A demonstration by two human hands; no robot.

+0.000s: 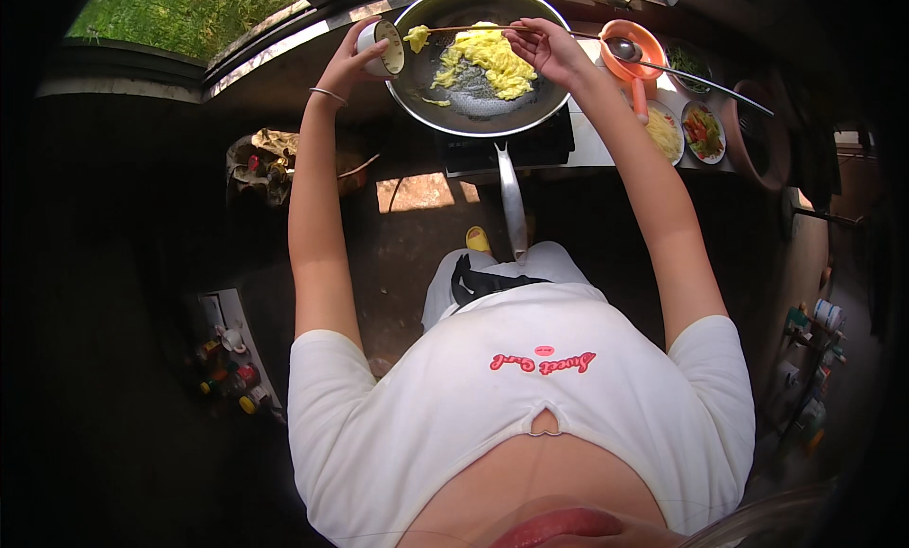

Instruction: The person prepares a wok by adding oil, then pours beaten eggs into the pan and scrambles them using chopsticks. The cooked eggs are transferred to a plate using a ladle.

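Observation:
My left hand (361,54) grips a small white bowl (383,48), tilted at the left rim of a large frying pan (472,125). With my right hand (545,49) I hold chopsticks (469,29) that reach leftward across the pan. A lump of scrambled egg (417,38) is at their tips, close beside the bowl's mouth. More scrambled egg (508,68) lies in the pan, mostly in its middle and right part. The pan sits on a black cooktop (561,139), its metal handle (510,200) pointing towards my body.
Right of the pan stand an orange strainer or dipper (639,72) with a metal ladle (625,48) across it, a plate of pale shreds (665,132), a plate of cut red and green vegetables (703,132) and a large brown basin (770,146). A window frame (263,26) borders the left.

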